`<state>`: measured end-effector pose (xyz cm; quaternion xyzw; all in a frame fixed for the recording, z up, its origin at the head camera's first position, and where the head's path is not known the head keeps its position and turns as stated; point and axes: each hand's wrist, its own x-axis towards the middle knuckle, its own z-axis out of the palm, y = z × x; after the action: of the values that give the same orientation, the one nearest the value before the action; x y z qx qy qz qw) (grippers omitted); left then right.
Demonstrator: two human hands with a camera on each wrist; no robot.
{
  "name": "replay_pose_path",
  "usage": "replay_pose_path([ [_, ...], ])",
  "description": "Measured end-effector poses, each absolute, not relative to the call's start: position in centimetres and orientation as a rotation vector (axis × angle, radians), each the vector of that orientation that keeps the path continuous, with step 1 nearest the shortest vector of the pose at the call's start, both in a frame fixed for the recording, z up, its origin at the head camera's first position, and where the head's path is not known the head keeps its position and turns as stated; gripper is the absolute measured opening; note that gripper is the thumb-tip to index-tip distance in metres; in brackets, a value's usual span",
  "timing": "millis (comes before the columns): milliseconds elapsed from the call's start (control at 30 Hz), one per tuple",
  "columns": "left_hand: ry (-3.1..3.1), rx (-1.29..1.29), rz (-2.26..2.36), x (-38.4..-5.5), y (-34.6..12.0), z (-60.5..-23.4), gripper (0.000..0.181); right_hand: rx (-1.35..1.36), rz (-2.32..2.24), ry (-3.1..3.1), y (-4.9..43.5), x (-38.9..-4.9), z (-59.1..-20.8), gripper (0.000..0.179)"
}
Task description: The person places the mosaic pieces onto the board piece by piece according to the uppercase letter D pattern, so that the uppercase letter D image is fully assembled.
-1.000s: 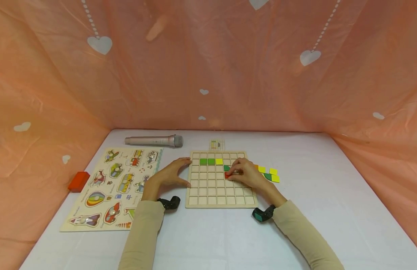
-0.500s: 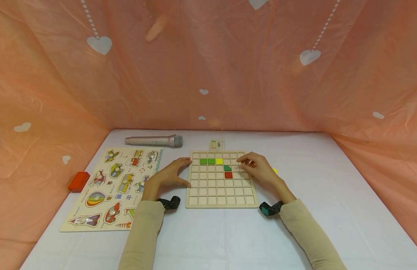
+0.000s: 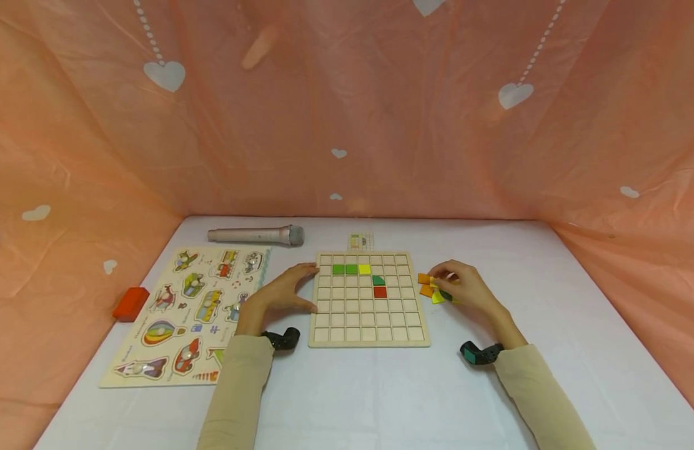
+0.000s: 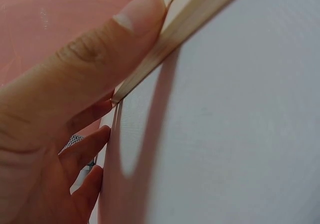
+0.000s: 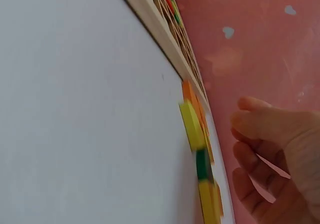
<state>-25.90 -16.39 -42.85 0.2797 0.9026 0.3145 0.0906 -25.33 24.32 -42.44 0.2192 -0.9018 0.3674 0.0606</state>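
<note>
A wooden grid board (image 3: 353, 317) lies in the middle of the table. Set in its cells are two green square tiles (image 3: 345, 269), a yellow square (image 3: 365, 269), a dark green curved piece (image 3: 378, 280) and a red square (image 3: 380, 292). My left hand (image 3: 285, 290) steadies the board's left side, thumb and fingers spread along the edge; the left wrist view shows the thumb (image 4: 135, 18) against the wooden rim. Over loose orange (image 3: 424, 279), yellow and green tiles right of the board hovers my right hand (image 3: 461, 286). Its fingers (image 5: 247, 156) are loosely bent, with nothing visible between them.
A picture puzzle board (image 3: 172, 300) lies at the left, partly under the left forearm. Beyond it rests a microphone (image 3: 257, 234). A small pattern card (image 3: 361, 241) sits behind the grid board, and a red block (image 3: 131, 304) stands at the table's left edge.
My right hand has let go of the red square in its cell and moved right, off the board to the loose tiles. The left hand has stayed at the board's edge.
</note>
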Motion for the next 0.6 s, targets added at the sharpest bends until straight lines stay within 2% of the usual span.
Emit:
replay_pose_path([
  [300,2.687,0.845,0.941,-26.0,-16.4,-43.0,0.09,0.634,0.961,-2.882,26.3,-24.6,-42.7,0.02],
  [500,2.686,0.852,0.951,-26.0,-16.4,-43.0,0.09,0.702,0.903,-2.877,26.5,-24.3,-42.6,0.019],
  [600,2.687,0.857,0.947,-25.9,-16.4,-43.0,0.09,0.743,0.901,-2.875,26.7,-24.2,-42.6,0.025],
])
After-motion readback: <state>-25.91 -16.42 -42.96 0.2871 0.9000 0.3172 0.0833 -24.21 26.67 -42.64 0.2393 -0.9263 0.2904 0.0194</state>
